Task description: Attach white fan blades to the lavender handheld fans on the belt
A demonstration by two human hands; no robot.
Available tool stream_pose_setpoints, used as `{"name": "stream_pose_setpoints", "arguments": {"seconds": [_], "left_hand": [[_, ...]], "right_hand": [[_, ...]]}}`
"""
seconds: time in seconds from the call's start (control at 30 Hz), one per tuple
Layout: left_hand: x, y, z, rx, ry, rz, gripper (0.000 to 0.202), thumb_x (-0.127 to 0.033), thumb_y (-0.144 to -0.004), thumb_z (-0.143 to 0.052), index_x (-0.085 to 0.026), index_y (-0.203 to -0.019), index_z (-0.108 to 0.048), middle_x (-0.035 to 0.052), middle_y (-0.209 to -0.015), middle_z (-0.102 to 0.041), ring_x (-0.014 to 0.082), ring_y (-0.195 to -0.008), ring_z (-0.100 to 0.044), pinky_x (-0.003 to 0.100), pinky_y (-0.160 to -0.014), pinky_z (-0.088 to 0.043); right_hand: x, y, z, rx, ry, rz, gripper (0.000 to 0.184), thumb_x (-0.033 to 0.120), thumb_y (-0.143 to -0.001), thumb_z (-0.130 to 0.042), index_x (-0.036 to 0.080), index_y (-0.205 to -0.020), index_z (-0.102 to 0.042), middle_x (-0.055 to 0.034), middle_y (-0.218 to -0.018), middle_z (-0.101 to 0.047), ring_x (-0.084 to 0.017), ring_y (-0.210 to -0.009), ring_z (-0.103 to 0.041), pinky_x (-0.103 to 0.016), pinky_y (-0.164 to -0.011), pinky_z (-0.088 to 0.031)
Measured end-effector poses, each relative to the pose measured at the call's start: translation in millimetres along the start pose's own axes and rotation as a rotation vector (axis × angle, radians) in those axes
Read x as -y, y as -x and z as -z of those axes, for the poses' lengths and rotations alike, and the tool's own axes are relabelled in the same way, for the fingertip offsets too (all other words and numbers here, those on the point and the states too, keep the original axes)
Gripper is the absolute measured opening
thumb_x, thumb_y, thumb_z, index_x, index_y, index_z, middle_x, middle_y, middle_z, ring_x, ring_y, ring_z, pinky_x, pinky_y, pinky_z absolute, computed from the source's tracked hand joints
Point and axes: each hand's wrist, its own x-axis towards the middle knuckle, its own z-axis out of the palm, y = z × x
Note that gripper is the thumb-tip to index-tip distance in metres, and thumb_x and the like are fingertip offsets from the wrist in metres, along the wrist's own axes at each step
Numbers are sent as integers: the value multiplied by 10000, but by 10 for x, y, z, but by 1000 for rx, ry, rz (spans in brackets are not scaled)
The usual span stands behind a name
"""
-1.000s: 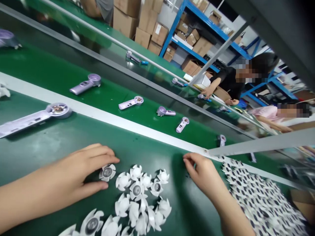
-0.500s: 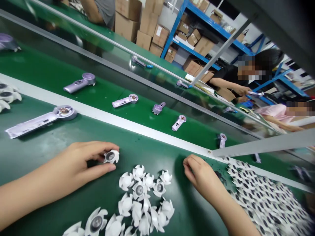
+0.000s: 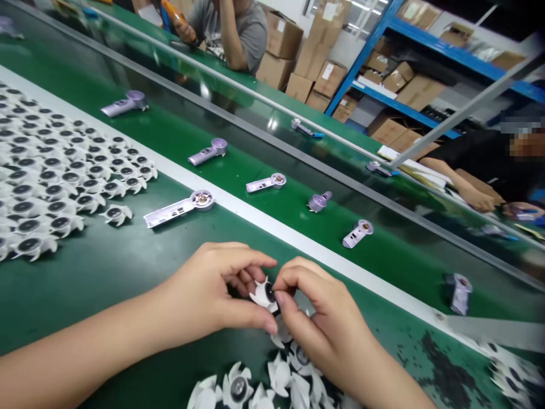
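Note:
My left hand (image 3: 208,289) and my right hand (image 3: 323,318) meet over the green belt, both pinching a small white fan impeller (image 3: 264,295) with a dark round hub. Their fingers hide part of it. Just below my hands lies a loose pile of white impellers (image 3: 279,372), partly hidden by my right hand. A much larger heap of impellers with dark hubs (image 3: 51,182) covers the belt at the far left. Another heap (image 3: 511,375) shows at the lower right edge.
A white divider strip (image 3: 272,227) runs beyond my hands. Past it, lilac handheld fan housings (image 3: 176,210) lie spaced along a second green belt. Co-workers in a grey shirt (image 3: 230,34) and a black top (image 3: 481,165) sit across the line, before cardboard boxes on blue shelving (image 3: 409,108).
The view has swung left, bringing the large heap in. My left hand has lifted the impeller off the belt, and my right hand has moved over to take hold of it too.

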Motion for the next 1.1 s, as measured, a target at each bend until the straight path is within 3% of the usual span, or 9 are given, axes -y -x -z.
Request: {"name": "stream_pose_setpoints", "arguments": {"seconds": [0.37,0.47,0.6,0.67,0.77,0.87,0.97,1.03,1.1], "left_hand": [[-96,29,1,18,189,128,316,-302,-634,-871,-187,-883,-714,4,-819,-644,183,-715,-705,277,-651,-598],[-109,39,2,5,288,227,302,-314,-650,-860,-196,-879,-701,10,-797,-663,202,-741,-706,301,-681,-593],[-97,22,29,-148,415,245,268,-289,-644,-867,-205,-850,-718,-1,-826,-651,182,-759,-695,279,-697,-573],[-95,-6,74,-215,485,234,265,-293,-660,-863,-213,-876,-732,-14,-798,-649,142,-723,-673,232,-673,-548],[-122,-50,180,-269,617,226,256,-342,-736,-822,-234,-949,-730,-15,-805,-696,112,-750,-667,182,-683,-531],[-168,-73,290,-327,764,243,264,-407,-797,-767,-251,-1003,-715,-13,-841,-712,143,-876,-704,180,-727,-555],[-197,-77,371,-360,870,253,272,-404,-841,-728,-244,-1060,-708,-6,-867,-712,147,-926,-713,190,-818,-560],[-202,-72,411,-376,909,236,260,-351,-861,-719,-247,-1098,-706,-2,-949,-715,133,-946,-707,186,-870,-549],[-201,-61,439,-388,911,216,286,-316,-860,-724,-259,-1139,-698,-1,-1011,-711,133,-974,-698,187,-888,-545]], "right_hand": [[-2,26,-48,-68,90,15,133,89,-861,-549,215,-822,-558,-5,-804,-590,-119,-688,-559,-228,-586,-459],[30,70,-48,-87,125,134,229,57,-851,-549,238,-972,-620,-47,-879,-629,-164,-738,-604,-278,-623,-512],[37,2,-3,-85,90,229,420,24,-853,-493,274,-1161,-631,-81,-976,-648,-191,-782,-628,-319,-641,-545],[-59,-222,42,-85,87,222,316,72,-885,-468,249,-1056,-666,-68,-922,-662,-183,-774,-633,-313,-648,-543],[-362,-894,97,-180,320,56,191,174,-894,-496,191,-1006,-650,-81,-948,-679,-217,-888,-653,-364,-787,-551],[-715,-1770,96,-173,430,-9,636,120,-779,-614,75,-1388,-436,-217,-1306,-551,-330,-1204,-541,-504,-1023,-440],[-922,-2423,73,-75,455,-29,676,78,-727,-685,82,-1368,-471,-227,-1382,-500,-333,-1237,-524,-505,-1044,-425],[-939,-2577,81,-17,454,-26,544,127,-770,-698,120,-1291,-542,-163,-1254,-609,-282,-1112,-610,-481,-967,-487],[-877,-2491,123,-4,448,-10,515,171,-791,-696,137,-1282,-547,-121,-1119,-674,-252,-992,-654,-451,-908,-518]]}}
